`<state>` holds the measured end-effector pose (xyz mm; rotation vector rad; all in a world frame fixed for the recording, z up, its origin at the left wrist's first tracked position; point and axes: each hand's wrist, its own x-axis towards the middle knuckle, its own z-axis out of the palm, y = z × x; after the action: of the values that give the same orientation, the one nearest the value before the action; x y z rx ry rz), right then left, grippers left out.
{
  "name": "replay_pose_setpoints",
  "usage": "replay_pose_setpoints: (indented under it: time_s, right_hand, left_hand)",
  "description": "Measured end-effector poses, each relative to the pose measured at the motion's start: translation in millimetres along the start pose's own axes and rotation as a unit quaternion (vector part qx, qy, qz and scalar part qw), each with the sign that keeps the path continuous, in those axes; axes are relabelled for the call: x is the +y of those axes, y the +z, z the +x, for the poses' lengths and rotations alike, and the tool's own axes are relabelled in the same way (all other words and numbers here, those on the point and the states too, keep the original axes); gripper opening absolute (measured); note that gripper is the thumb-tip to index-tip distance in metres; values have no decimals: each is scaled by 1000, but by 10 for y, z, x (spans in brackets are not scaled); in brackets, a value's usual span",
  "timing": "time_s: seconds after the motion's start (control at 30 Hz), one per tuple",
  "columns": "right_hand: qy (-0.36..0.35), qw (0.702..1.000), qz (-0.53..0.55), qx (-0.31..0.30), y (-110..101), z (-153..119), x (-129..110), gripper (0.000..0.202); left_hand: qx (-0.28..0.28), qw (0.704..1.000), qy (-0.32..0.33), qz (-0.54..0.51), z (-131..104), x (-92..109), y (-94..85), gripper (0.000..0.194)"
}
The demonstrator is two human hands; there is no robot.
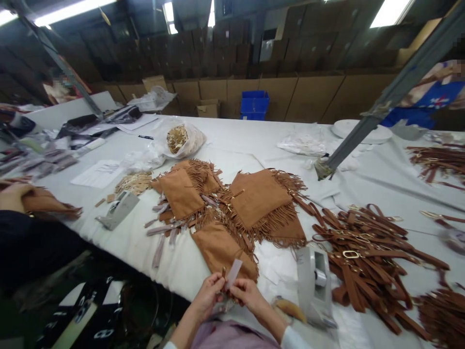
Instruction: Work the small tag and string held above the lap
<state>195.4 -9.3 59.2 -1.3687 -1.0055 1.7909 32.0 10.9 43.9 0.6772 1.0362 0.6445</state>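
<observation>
At the far left edge a co-worker's hand (pixel 12 196) lies on a brown suede piece (pixel 47 203), the dark sleeve below it resting along the white counter (pixel 236 140). Right of it a grey tape dispenser (pixel 118 209) sits near a small heap of pale tags (pixel 134 183), with a clear bag of tan bits (pixel 183 139) further back.

In the middle of the counter lie several fringed suede pouches (pixel 259 198), overlapping one another, with loose pale strips (pixel 163 232) scattered at their left side.

At the bottom centre, the person's two forearms come up from the lower edge and converge, wrists bent slightly inward. The left hand (pixel 207 294) has its fingers curled, pinching a small gold-coloured fitting at the near edge of the nearest pouch (pixel 221 252). The right hand (pixel 247 293), touching the left at the fingertips, pinches a pale strip of tape (pixel 233 272) that stands up tilted between the two hands, just over the counter's near edge. Both hands are closed narrowly on these small things.

Just right of the hands stands a second tape dispenser (pixel 316 281). Beyond it a big tangle of brown leather straps (pixel 366 257) with gold buckles spreads toward the right edge. A grey metal pole (pixel 395 87) slants up from the counter, and a blue bin (pixel 254 104) sits against the cardboard boxes behind.
</observation>
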Motion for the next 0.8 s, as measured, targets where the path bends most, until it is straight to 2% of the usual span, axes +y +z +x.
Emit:
replay_pose_setpoints:
  time_s: [0.17, 0.27, 0.47, 0.63, 0.8]
  right_hand:
    - [-4, 1000, -19, 3, -53, -3, 54, 32]
    - [3, 1000, 2, 10, -103, 4, 50, 38]
    - [13, 997, -5, 81, -98, 114, 107, 38]
    - [27, 994, 44, 94, -76, 164, 184, 56]
    - [50, 983, 122, 126, -117, 153, 184, 50]
  left_hand:
    - [35, 999, 16, 16, 44, -107, -23, 47]
    - [38, 998, 29, 49, 36, -124, -7, 46]
    - [43, 995, 38, 79, 35, -108, -3, 49]
    - [54, 994, 35, 88, 12, -115, -24, 52]
    - [57, 992, 42, 106, -13, -97, 6, 50]
